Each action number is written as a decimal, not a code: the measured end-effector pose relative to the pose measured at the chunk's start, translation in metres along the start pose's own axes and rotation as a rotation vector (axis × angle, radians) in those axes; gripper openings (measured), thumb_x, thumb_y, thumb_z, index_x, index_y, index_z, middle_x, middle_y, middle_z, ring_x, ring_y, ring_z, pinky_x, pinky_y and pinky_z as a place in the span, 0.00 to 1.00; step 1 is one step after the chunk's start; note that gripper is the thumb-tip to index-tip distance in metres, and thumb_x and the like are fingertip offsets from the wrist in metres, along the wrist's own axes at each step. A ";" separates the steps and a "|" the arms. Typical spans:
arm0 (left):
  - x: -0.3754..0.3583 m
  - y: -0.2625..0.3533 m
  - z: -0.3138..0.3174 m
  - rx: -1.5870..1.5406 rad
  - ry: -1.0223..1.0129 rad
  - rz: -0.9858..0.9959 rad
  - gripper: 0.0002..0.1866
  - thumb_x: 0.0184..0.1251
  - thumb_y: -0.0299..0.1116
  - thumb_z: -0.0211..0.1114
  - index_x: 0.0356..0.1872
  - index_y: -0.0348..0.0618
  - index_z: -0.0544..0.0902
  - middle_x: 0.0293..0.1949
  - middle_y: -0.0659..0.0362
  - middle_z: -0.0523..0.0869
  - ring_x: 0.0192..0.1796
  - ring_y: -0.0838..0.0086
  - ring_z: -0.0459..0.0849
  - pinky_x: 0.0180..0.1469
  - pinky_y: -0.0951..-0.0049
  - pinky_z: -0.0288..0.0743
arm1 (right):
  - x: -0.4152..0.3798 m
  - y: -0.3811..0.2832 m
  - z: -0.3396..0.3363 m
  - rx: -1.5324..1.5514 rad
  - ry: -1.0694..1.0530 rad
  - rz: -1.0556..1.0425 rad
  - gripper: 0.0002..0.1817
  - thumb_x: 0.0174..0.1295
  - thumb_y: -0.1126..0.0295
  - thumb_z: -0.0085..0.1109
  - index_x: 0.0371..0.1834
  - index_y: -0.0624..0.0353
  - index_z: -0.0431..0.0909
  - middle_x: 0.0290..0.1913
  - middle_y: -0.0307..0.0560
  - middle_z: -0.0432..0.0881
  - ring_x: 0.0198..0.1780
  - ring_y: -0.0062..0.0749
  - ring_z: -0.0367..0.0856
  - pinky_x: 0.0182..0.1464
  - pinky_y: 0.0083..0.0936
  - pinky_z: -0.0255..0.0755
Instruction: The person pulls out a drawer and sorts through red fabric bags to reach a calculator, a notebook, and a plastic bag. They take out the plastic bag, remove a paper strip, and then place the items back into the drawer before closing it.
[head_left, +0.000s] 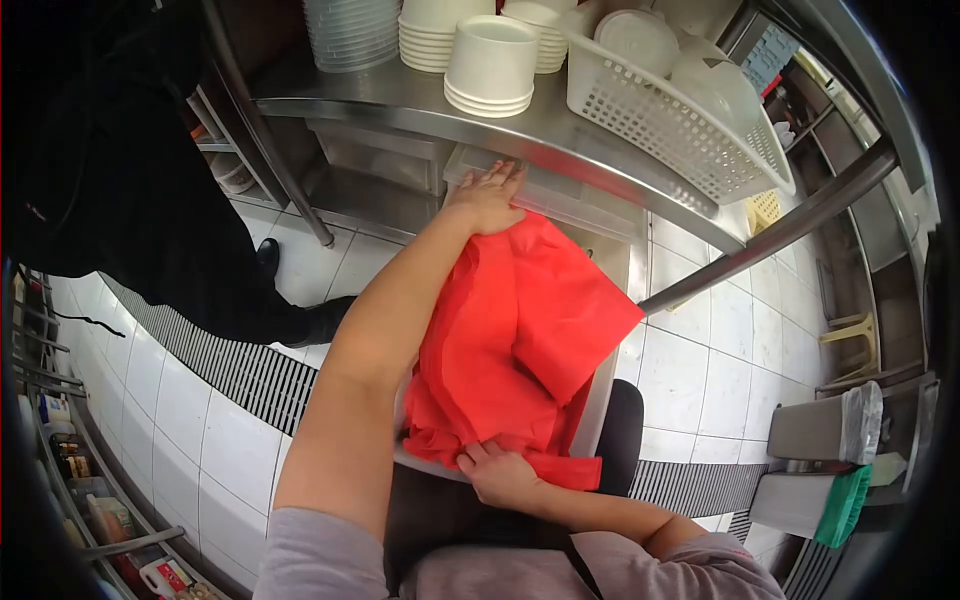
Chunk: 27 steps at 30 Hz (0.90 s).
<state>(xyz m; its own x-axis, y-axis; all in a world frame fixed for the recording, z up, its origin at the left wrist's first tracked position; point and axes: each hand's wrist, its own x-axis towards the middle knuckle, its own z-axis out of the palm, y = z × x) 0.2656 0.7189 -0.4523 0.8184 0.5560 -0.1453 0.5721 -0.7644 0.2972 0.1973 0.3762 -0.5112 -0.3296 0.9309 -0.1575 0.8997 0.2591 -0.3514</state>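
Note:
A heap of bright red cloth-like material (500, 340) fills a pale plastic bin (612, 350) in front of my body. At the far end of the heap, my left hand (490, 198) lies with its fingers spread, reaching over the bin's far part beneath the steel shelf. My right hand (497, 474) is at the near edge of the bin, its fingers curled into the red material and gripping it. One squared, folded part of the material sticks out to the right over the bin's side.
Above the bin, a steel shelf (400, 112) holds stacked white tubs (492, 62) and a white perforated basket (680, 125). A person in black (190, 190) stands at the left. Grey bins (815, 430) stand at the right. A slanting metal bar (780, 235) crosses the right side.

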 end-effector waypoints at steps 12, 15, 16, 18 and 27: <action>-0.112 0.041 0.057 -0.168 0.137 -0.257 0.51 0.45 0.52 0.65 0.68 0.51 0.46 0.68 0.48 0.49 0.69 0.51 0.45 0.66 0.44 0.36 | -0.007 0.024 -0.066 0.372 -0.224 -0.025 0.27 0.50 0.57 0.61 0.52 0.57 0.70 0.43 0.53 0.75 0.48 0.46 0.76 0.39 0.37 0.76; -0.146 0.062 0.059 -0.315 -0.304 -0.134 0.45 0.47 0.42 0.63 0.66 0.48 0.50 0.61 0.46 0.66 0.62 0.56 0.66 0.61 0.49 0.57 | 0.005 0.094 -0.135 0.510 0.684 0.182 0.11 0.50 0.68 0.61 0.35 0.62 0.77 0.38 0.53 0.80 0.34 0.47 0.78 0.39 0.31 0.71; -0.156 0.069 0.084 -0.298 -0.246 -0.071 0.41 0.49 0.38 0.61 0.65 0.47 0.53 0.55 0.47 0.72 0.55 0.58 0.74 0.54 0.52 0.66 | 0.023 0.118 -0.159 0.235 0.783 0.354 0.15 0.50 0.66 0.61 0.39 0.63 0.76 0.40 0.57 0.79 0.40 0.51 0.76 0.42 0.34 0.70; -0.176 0.098 0.094 -0.143 -0.330 -0.003 0.30 0.52 0.34 0.57 0.61 0.47 0.65 0.42 0.50 0.81 0.45 0.58 0.79 0.47 0.52 0.68 | 0.061 0.190 -0.148 0.025 0.742 0.357 0.27 0.46 0.57 0.65 0.45 0.64 0.74 0.43 0.62 0.76 0.48 0.51 0.73 0.49 0.36 0.67; -0.259 0.125 0.096 -0.082 0.255 0.380 0.08 0.51 0.31 0.55 0.32 0.43 0.80 0.30 0.54 0.80 0.38 0.60 0.78 0.38 0.58 0.69 | 0.077 0.179 -0.056 0.221 0.292 0.179 0.18 0.44 0.57 0.60 0.17 0.65 0.76 0.20 0.59 0.76 0.26 0.53 0.76 0.31 0.40 0.70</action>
<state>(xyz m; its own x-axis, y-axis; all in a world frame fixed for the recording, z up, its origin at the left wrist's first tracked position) 0.1298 0.4480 -0.4684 0.9238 0.3116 0.2224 0.2193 -0.9069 0.3597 0.3492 0.5083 -0.5345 -0.0492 0.9985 0.0232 0.8419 0.0539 -0.5369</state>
